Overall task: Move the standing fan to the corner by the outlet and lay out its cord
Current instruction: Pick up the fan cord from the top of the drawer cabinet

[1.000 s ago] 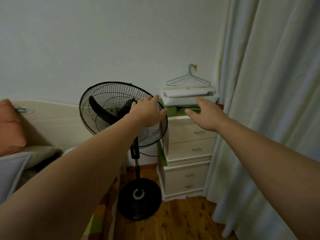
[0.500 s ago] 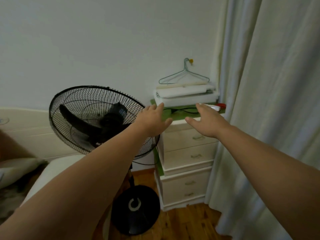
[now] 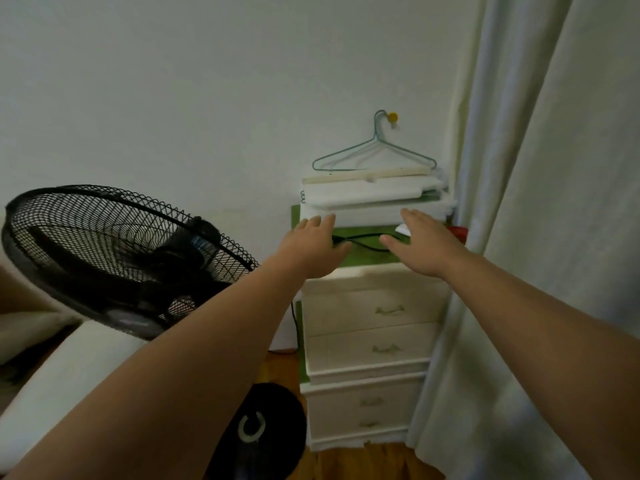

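Observation:
The black standing fan (image 3: 114, 254) stands at the left, its round wire cage facing up-left and its round base (image 3: 266, 431) on the wood floor below. A black cord (image 3: 363, 239) lies across the green top of the white drawer chest (image 3: 374, 323). Both arms reach forward over that chest top. My left hand (image 3: 311, 245) hovers with fingers straight at the cord's left end. My right hand (image 3: 422, 242) is spread flat over the cord's right end, partly covering a small white object (image 3: 401, 229). Neither hand grips anything. No outlet is visible.
Folded white items (image 3: 374, 199) are stacked on the chest against the wall, with a wire hanger (image 3: 374, 150) on a hook above. A pale curtain (image 3: 536, 237) hangs at the right. A bed edge (image 3: 62, 368) lies at the lower left.
Both hands have moved forward from in front of the fan and chest to above the chest top and cord. The view has shifted right, so the fan sits further left.

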Demonstrator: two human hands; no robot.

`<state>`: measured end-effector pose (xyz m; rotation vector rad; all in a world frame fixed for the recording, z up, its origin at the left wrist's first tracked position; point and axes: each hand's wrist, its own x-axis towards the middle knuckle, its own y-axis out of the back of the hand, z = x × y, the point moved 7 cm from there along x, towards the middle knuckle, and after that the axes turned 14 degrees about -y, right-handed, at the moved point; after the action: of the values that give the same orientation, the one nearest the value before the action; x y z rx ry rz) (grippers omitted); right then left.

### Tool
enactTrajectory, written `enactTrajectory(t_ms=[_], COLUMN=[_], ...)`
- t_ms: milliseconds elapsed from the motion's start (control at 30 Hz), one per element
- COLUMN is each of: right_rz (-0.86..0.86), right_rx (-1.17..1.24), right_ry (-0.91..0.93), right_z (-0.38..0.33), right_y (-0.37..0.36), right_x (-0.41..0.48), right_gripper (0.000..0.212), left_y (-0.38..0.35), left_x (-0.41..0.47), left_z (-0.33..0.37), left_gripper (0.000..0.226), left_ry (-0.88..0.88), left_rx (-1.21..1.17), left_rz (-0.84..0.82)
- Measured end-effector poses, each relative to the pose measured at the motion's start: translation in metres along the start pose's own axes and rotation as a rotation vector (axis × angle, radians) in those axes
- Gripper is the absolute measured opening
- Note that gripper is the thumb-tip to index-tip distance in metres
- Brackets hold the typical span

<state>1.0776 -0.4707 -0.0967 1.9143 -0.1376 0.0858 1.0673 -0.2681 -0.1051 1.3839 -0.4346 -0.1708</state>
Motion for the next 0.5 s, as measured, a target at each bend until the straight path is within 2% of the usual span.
enactTrajectory(t_ms=[267,500], right_rz=[-0.093,-0.147], right_rx=[-0.018,-0.052], right_ry=[0.017,0.017], right_z=[0.014,0.006], right_y=[-0.046,-0.090], right_x=[0.063,0.119], right_gripper=[0.085,0.085], left_y=[-0.057,-0.112], left_x=[0.059,0.116], left_z=[-0.014,-0.037], left_gripper=[0.075,0.079], left_ry=[0.043,0.047], left_rx=[-0.029,-0.037], left_rz=[-0.081,-0.168])
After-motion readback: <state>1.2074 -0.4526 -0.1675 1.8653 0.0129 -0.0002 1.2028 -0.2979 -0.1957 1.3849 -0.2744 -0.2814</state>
